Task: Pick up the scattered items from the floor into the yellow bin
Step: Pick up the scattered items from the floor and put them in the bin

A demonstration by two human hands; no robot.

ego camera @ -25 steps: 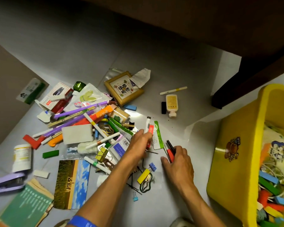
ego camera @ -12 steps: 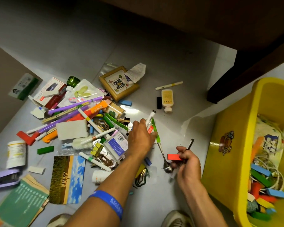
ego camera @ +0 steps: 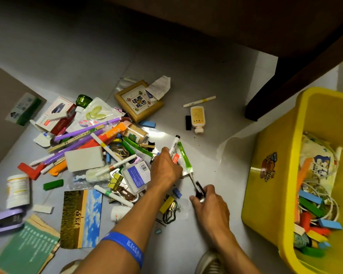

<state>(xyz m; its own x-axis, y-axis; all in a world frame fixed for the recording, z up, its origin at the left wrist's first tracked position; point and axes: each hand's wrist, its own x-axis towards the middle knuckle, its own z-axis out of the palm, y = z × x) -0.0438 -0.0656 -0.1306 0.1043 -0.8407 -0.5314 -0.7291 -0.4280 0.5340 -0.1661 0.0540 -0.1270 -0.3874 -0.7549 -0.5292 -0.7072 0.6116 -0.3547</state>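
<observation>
My left hand point(ego camera: 166, 167) grips a white marker point(ego camera: 174, 145) with a black cap at the right edge of the pile of scattered items. A green sachet point(ego camera: 184, 157) lies just right of the marker. Low over the floor, my right hand point(ego camera: 209, 204) holds a short black stick point(ego camera: 199, 188), and its fingers curl over the bowl end of a metal spoon point(ego camera: 192, 177). The yellow bin point(ego camera: 265, 206) stands to the right, with coloured blocks, white cable and a printed pouch inside.
The pile spreads left: a framed picture point(ego camera: 139, 103), a small bottle point(ego camera: 197, 118), a white pen point(ego camera: 199, 101), a postcard point(ego camera: 80, 218), a purple stapler point(ego camera: 4, 220), a green book point(ego camera: 24, 248). A dark furniture leg point(ego camera: 265, 99) stands behind the bin.
My right hand, raised with a red block and the black stick half a second ago, has dropped to the floor at the spoon; the red block is out of sight. The left hand keeps the marker.
</observation>
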